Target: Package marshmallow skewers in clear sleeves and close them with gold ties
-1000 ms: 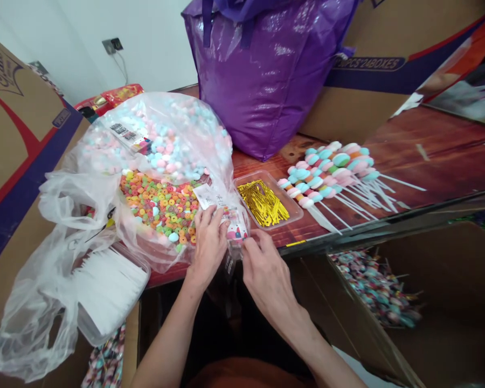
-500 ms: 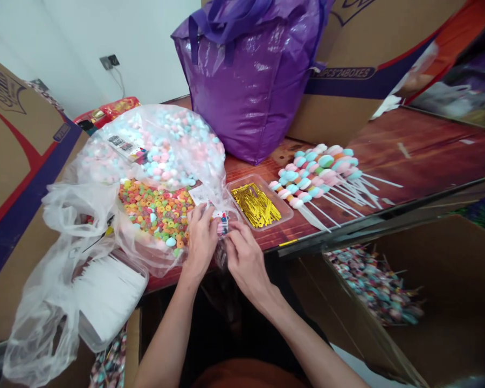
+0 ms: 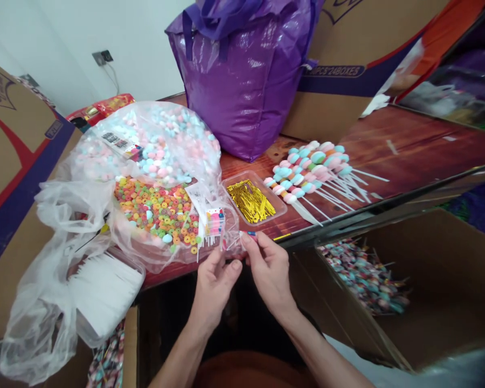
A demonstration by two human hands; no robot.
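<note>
My left hand (image 3: 213, 281) and my right hand (image 3: 269, 269) meet at the near edge of the wooden table (image 3: 408, 145). Both pinch a small clear plastic sleeve (image 3: 236, 240), the right fingertips at its top corner. Just beyond the hands lies a big clear bag of colourful ring candies (image 3: 159, 210) with a stack of printed small bags (image 3: 212, 221) on it. Behind that sits a clear bag of pastel marshmallows (image 3: 157, 145).
A clear tray of gold twist ties (image 3: 253, 200) and a row of marshmallow skewers (image 3: 311, 170) lie to the right. A purple bag (image 3: 242, 75) and cardboard boxes stand behind. An open box of wrapped sweets (image 3: 364, 277) is at lower right, white sticks in plastic (image 3: 101, 291) at left.
Both hands have drawn back from the candy bag toward me, pulling one small clear sleeve off the stack. The view has shifted slightly right.
</note>
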